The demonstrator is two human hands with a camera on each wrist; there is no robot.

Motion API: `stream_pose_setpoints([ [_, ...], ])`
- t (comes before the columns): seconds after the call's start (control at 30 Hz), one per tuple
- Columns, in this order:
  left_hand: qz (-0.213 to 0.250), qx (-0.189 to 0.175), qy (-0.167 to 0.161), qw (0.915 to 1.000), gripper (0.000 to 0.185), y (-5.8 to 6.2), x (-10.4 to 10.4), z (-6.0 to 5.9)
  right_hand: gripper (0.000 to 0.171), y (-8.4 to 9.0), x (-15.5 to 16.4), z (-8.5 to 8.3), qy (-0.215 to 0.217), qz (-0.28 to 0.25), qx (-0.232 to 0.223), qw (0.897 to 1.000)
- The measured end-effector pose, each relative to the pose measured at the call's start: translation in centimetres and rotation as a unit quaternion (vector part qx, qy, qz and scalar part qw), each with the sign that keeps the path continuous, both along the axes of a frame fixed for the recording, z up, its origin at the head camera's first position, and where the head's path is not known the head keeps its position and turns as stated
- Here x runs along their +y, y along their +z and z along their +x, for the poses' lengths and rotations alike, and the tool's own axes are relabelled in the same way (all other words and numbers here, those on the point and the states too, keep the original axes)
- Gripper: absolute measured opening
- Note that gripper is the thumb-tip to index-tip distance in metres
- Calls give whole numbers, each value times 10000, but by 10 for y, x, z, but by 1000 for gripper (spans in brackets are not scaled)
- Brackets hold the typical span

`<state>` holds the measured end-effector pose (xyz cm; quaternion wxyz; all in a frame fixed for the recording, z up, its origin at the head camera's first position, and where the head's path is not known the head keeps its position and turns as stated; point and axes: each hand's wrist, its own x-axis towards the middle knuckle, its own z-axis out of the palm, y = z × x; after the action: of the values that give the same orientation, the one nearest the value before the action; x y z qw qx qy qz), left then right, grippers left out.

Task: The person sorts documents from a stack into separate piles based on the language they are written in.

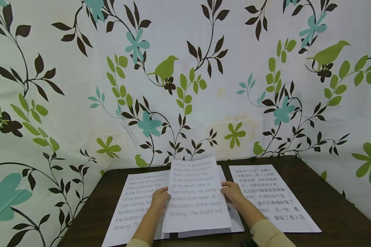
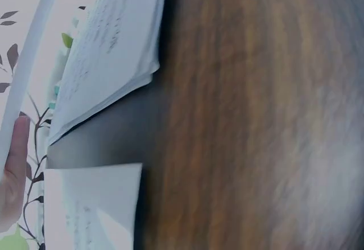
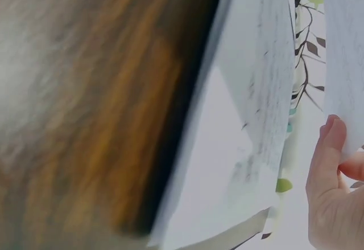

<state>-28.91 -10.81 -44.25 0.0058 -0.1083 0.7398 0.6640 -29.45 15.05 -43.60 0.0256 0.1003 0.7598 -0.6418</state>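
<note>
Both hands hold up a printed sheet of paper (image 1: 196, 195) with large English text, raised above the table. My left hand (image 1: 159, 199) pinches its left edge and my right hand (image 1: 233, 195) its right edge. In the left wrist view, part of the left hand (image 2: 12, 176) shows against the sheet. The right wrist view has the right thumb and fingers (image 3: 330, 142) gripping the sheet's border. Behind and below it lies another paper (image 1: 236, 223), mostly hidden. To the left rests an English-printed paper (image 1: 126, 209), partly covered by the left arm.
On the right lies a paper with Chinese text (image 1: 284, 202), partly behind the right forearm. The papers lie on a dark brown wooden table (image 1: 337, 209). A patterned cloth with leaves, birds and flowers (image 1: 185, 85) hangs behind its far edge.
</note>
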Motion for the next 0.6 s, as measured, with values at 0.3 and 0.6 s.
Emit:
stream_pose_setpoints([
  [0.3, 42, -160, 343, 9993, 42, 16, -20, -5, 41, 16, -21, -3, 163, -230, 230, 9993],
  [0.6, 36, 29, 472, 9989, 41, 34, -47, -3, 35, 33, -47, -8, 328, -468, 307, 9979],
])
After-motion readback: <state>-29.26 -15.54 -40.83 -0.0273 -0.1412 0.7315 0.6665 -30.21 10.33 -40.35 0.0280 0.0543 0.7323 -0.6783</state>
